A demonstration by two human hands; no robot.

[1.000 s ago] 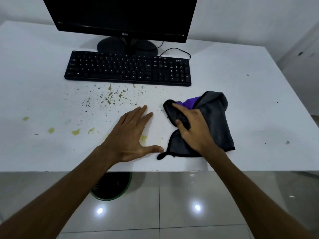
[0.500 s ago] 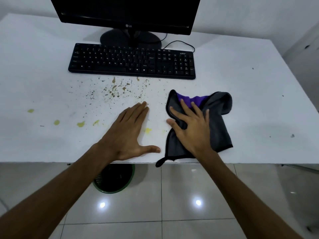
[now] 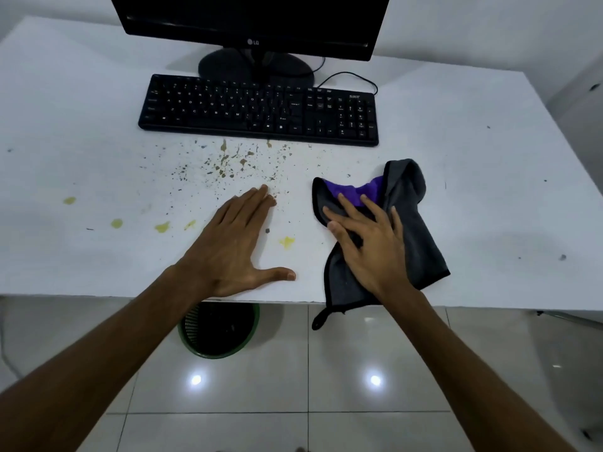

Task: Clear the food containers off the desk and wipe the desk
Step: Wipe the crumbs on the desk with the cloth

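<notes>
A grey cloth (image 3: pixel 414 230) with a purple inner side lies crumpled on the white desk (image 3: pixel 489 190) near its front edge, and its loop hangs over the edge. My right hand (image 3: pixel 368 243) lies flat on the cloth with its fingers spread. My left hand (image 3: pixel 235 246) rests flat on the bare desk to the left of the cloth, thumb out. Brown crumbs (image 3: pixel 235 168) are scattered in front of the keyboard. Yellow stains (image 3: pixel 287 242) dot the desk to the left and between my hands. No food container is in view.
A black keyboard (image 3: pixel 257 109) lies across the back middle of the desk, with a black monitor (image 3: pixel 251 21) on its stand behind it. A green waste bin (image 3: pixel 218 331) stands on the tiled floor under the desk's front edge.
My right hand went from curled fingers gripping the cloth to lying flat and spread on it. The cloth has spread a little. My left hand stayed flat on the desk.
</notes>
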